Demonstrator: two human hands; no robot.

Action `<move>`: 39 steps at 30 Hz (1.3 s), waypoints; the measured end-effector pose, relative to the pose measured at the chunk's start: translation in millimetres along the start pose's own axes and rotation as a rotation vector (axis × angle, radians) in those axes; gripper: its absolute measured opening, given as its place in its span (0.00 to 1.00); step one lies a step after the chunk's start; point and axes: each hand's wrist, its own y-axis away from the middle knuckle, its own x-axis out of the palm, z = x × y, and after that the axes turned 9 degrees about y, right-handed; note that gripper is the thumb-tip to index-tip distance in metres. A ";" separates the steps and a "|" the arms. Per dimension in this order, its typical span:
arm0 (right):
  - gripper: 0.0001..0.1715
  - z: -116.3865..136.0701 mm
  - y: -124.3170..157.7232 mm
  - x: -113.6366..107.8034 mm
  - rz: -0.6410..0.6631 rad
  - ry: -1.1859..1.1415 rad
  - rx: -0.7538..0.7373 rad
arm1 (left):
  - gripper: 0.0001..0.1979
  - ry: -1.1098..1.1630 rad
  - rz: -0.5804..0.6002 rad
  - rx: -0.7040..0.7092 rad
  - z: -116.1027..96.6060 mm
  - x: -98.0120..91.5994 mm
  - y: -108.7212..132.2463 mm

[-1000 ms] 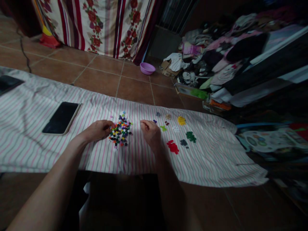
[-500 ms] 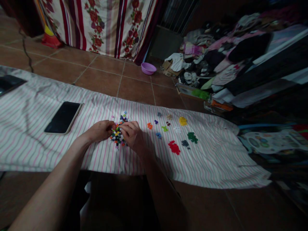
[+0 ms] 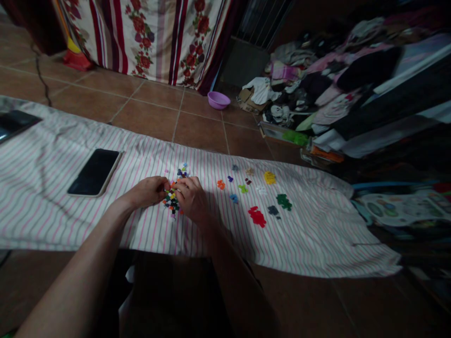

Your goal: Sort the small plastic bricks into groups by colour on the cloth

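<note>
A heap of small mixed-colour pieces point(image 3: 172, 199) lies on a pink-striped cloth point(image 3: 52, 197) spread over the tiled floor. My left hand point(image 3: 148, 191) rests at the heap's left edge with its fingers curled onto the pieces. My right hand point(image 3: 192, 198) covers the heap's right side, fingertips pinched among the pieces; what they hold is hidden. To the right lie small sorted groups: orange point(image 3: 220, 184), blue point(image 3: 233, 198), light green point(image 3: 242, 188), yellow point(image 3: 269, 177), red point(image 3: 257, 216), dark green point(image 3: 283, 202).
A black phone point(image 3: 94, 172) lies on the cloth to the left, and a dark device point(image 3: 12, 123) sits at the far left edge. Beyond the cloth are a purple bowl point(image 3: 218, 100), a flowered curtain point(image 3: 155, 33) and a heap of clothes point(image 3: 317, 80) at the right.
My right hand came back from the sorted groups on the right to the mixed heap. An orange and a blue group, hidden a second ago, now show. My left hand stayed put.
</note>
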 end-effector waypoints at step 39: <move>0.08 5.5 -2.4 -7.6 0.081 0.060 0.003 | 0.15 -0.121 -0.080 0.068 18.3 -8.4 5.7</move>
